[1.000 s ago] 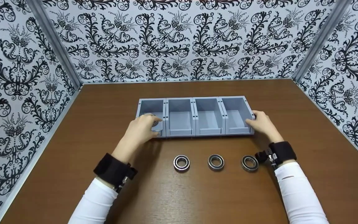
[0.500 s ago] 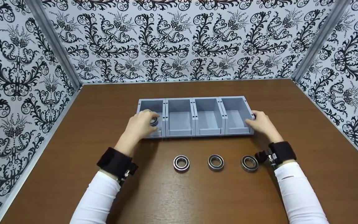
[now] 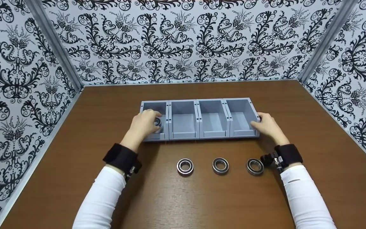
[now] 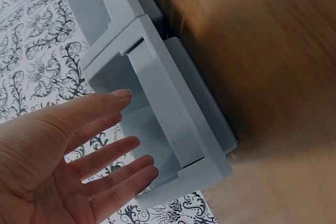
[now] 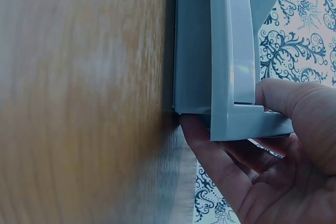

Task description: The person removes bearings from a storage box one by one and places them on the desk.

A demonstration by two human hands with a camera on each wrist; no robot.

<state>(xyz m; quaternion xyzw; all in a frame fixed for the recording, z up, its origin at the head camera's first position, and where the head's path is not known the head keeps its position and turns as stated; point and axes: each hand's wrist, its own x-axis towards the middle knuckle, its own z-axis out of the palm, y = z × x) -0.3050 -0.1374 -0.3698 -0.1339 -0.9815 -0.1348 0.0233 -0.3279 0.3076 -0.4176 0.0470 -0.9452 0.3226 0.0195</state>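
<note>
In the head view my left hand [image 3: 144,123] is over the leftmost compartment of a row of light grey bins [image 3: 184,135]. A ball bearing [image 3: 158,121] shows in that compartment between thumb and fingers. The left wrist view has the left hand [image 4: 79,156] with fingers spread and loosely bent at the bin's front opening, nothing in them; the bearing is hidden there. My right hand [image 3: 268,127] grips the right end wall of the row. In the right wrist view, its thumb is inside the bin's edge [image 5: 244,121] and its fingers are outside and underneath.
Three more bearings lie flat in a row on the brown table [image 3: 189,197] in front of the bins: a left one [image 3: 179,172], a middle one [image 3: 215,171] and a right one [image 3: 249,171] near the right wrist strap. Patterned walls [image 3: 183,41] enclose the back and sides.
My left hand has moved slightly back and left over the leftmost compartment, and more of the bearing has come into sight. The right hand, the bins and the three table bearings have stayed put.
</note>
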